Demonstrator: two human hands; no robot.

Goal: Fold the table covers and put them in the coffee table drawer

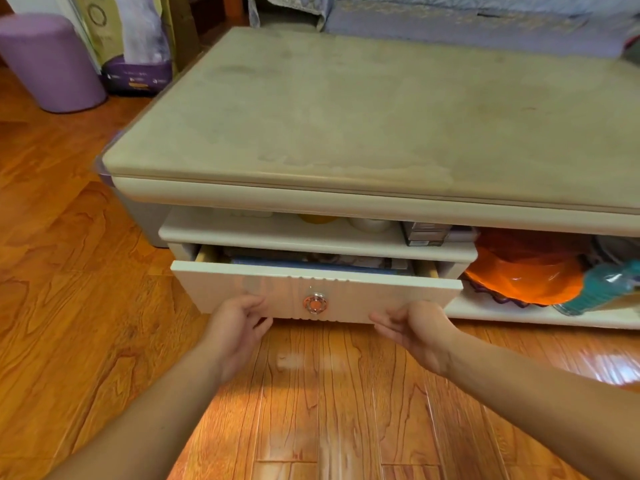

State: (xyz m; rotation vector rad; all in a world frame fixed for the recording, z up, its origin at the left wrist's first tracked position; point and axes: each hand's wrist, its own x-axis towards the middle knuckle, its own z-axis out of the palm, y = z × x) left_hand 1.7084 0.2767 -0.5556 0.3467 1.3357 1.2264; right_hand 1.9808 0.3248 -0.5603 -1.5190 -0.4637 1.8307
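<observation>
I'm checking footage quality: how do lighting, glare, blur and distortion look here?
Head view: warm light, with glare on the floor at right; wide-angle bending curves the coffee table edges; the teal bottle at the right edge is smeared; both hands and the drawer front are reasonably sharp.

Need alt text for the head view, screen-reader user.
Both hands, left hand and right hand, reach open toward the front of a partly open coffee table drawer with folded items inside. An orange dish sits on the shelf to its right.
</observation>
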